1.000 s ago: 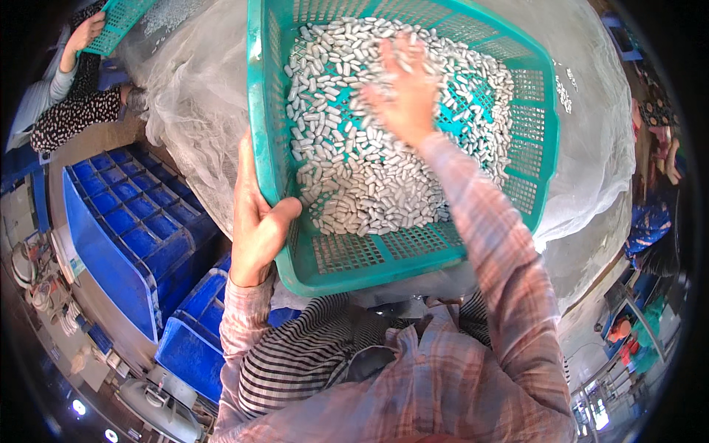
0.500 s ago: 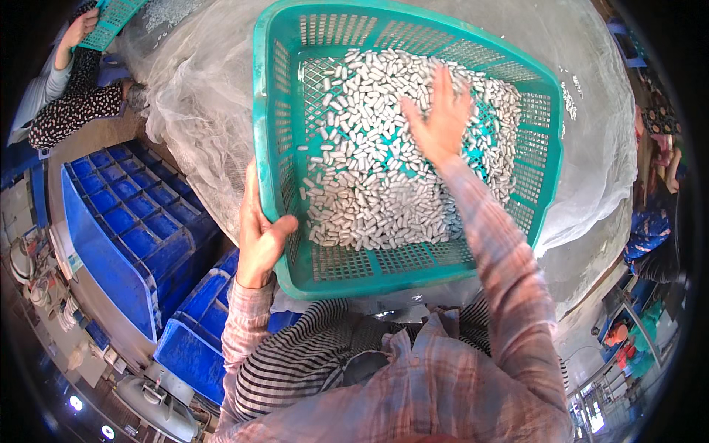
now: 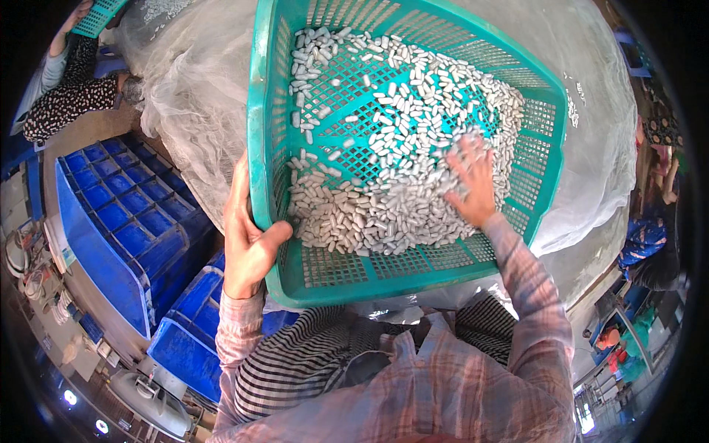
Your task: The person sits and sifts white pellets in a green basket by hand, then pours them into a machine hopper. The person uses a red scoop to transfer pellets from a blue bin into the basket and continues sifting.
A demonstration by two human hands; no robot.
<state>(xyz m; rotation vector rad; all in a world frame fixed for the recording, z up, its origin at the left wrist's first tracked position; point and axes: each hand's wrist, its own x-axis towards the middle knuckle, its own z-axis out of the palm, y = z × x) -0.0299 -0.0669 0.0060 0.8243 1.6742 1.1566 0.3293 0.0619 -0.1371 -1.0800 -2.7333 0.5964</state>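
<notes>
A green plastic basket [image 3: 257,140] with slotted walls and a mesh bottom stands in front of me. Many small, pale grey, capsule-shaped pieces [image 3: 343,218] lie in it, heaped along the near side and the right. Teal bottom shows through thinner patches at the upper left and middle. My left hand [image 3: 247,251] is closed round the basket's left wall, thumb over the rim and fingers outside. Inside the basket, my right hand [image 3: 475,184] lies palm down on the pieces with its fingers spread, their tips slightly blurred.
Under the basket spreads a pale translucent sheet [image 3: 177,96], with a few loose pieces [image 3: 576,103] on it at the right. Blue divided crates [image 3: 107,244] stand at the left. At the upper left, another person's hand [image 3: 77,15] holds a green basket [image 3: 100,16].
My right hand has swept toward me and slightly right, leaving barer bottom in the upper middle. Pieces have also shifted into the upper left corner. My left hand still grips the rim.
</notes>
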